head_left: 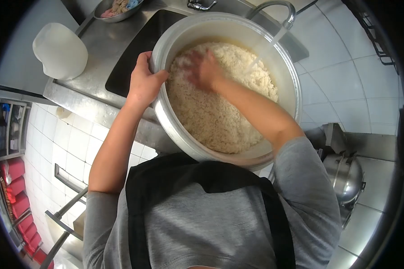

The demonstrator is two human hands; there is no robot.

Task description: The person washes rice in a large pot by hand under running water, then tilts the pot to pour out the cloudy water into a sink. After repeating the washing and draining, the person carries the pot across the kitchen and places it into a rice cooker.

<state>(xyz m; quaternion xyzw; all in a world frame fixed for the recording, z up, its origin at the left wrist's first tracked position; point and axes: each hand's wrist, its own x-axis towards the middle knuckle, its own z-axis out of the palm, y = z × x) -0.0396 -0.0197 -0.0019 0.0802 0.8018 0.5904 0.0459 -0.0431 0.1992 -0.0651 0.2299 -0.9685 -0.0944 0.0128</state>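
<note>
A large metal pot (292, 89) of wet-looking, pale rice (220, 119) stands tilted at the sink. My left hand (146, 80) grips its rim on the left, thumb over the edge. Over the far left part of the rice is my right hand (204, 69), blurred by motion, with its fingers apart and touching the grains. From a curved faucet (289, 20) at the upper right, a stream of water (267, 48) runs into the pot.
Left of the pot lie a dark sink basin (125, 67) and a steel counter (87, 92). A white plastic jug (60, 51) stands on the counter; a metal bowl with cloths (116, 11) is behind. Steel cookware (343, 177) sits at the right, red bins (20, 193) at the lower left.
</note>
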